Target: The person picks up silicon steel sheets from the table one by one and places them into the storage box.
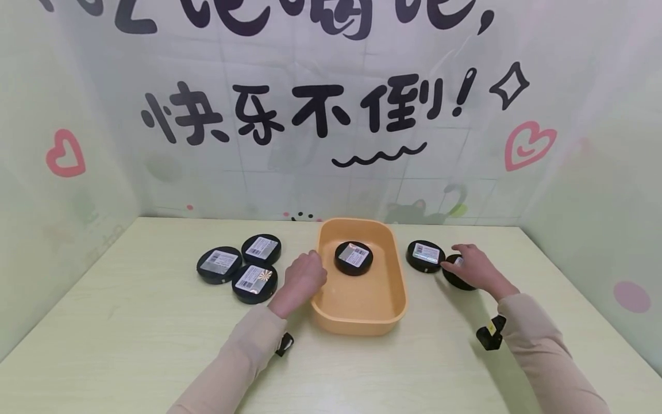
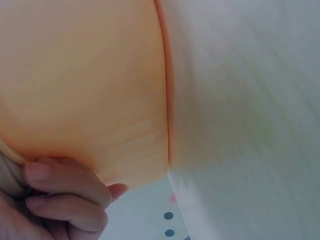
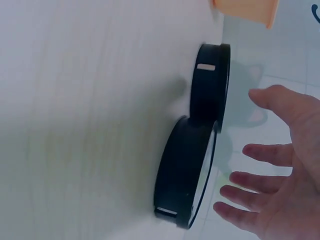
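Observation:
At the left rim of an orange plastic tub (image 1: 362, 299) is my left hand (image 1: 306, 276). Its fingers (image 2: 70, 185) curl at the tub's edge and grip it, as the left wrist view shows. Inside the tub lies a round black case (image 1: 354, 258) with a silver-white label. My right hand (image 1: 478, 269) hovers over another round black case (image 1: 460, 277), fingers spread and apart from it in the right wrist view. Beside that one, touching or nearly so, sits a second such case (image 3: 207, 82).
Left of the tub, three more labelled black cases stand close together: one at the back (image 1: 261, 249), one at left (image 1: 219, 264), one in front (image 1: 254, 283). A printed cloth (image 1: 331, 190) rises behind the pale wooden table (image 1: 129, 345).

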Demonstrator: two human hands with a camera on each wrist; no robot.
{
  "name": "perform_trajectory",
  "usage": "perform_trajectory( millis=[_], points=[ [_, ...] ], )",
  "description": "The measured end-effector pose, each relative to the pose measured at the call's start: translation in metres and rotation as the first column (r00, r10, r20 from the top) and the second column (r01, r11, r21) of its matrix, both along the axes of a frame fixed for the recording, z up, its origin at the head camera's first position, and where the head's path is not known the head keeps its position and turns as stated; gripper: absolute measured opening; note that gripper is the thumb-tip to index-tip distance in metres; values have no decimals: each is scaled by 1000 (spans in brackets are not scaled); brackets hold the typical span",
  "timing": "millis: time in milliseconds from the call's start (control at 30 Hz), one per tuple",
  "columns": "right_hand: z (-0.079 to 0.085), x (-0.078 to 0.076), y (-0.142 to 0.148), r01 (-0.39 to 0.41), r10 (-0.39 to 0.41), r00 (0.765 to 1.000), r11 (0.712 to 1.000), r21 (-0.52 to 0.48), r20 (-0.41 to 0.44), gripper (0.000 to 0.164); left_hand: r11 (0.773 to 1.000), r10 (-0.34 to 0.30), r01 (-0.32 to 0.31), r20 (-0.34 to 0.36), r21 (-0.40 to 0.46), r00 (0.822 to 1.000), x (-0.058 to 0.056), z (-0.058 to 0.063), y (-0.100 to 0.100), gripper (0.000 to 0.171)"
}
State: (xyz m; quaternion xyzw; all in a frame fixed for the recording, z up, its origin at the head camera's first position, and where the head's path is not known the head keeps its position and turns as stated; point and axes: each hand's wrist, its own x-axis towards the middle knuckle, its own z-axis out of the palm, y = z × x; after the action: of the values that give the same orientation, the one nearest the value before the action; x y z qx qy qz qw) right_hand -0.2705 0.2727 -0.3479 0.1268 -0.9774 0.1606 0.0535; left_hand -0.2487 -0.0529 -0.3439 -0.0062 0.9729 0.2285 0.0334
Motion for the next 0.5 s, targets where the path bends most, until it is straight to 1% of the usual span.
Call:
perform_trajectory(
  millis=[200,400,500],
  points=[
    [-5,3,9,3,-5,999,999,36,53,63,1000,-3,3,-8,-5,1000,1,1,-1,21],
    [-9,5,14,11,-17,995,998,57,103,67,1000,-8,8,-15,1,1000,1,0,-1,21],
    [-12,3,17,6,-12,994,999,52,104,69,1000,-8,8,-17,1,1000,1,1,-1,20]
  ],
)
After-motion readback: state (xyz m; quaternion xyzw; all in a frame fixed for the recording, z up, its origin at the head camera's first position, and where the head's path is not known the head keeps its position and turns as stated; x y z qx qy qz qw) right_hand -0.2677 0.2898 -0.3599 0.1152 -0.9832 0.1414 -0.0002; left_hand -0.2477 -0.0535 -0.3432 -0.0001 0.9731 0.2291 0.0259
